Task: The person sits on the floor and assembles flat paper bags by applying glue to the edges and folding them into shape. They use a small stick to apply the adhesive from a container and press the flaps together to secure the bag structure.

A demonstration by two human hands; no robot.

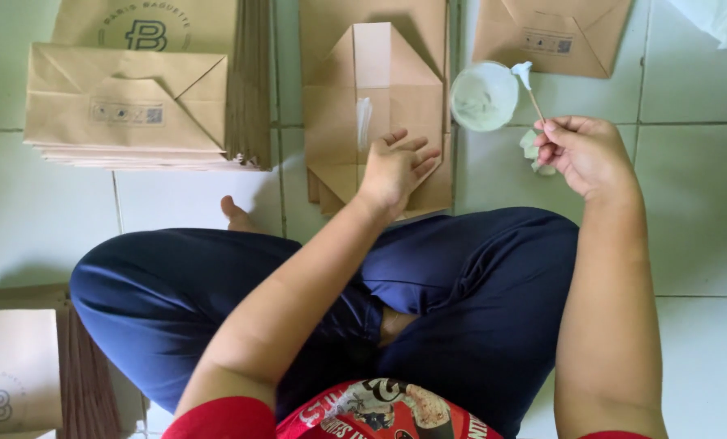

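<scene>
I sit cross-legged on a white tiled floor. My left hand (396,167) lies flat, fingers spread, on a folded brown paper bag (376,97) whose bottom flaps are opened out; a pale streak of glue shows on one flap. My right hand (585,153) pinches a thin wooden stick (533,96) with a white glue-covered tip, held just right of a small round cup of white glue (483,96). A crumpled pale scrap (534,154) sits under the right hand's fingers.
A stack of finished brown bags (128,106) lies at the upper left, another bag (552,34) at the top right, more bags (18,370) at the lower left. My legs in dark blue trousers (461,276) fill the middle.
</scene>
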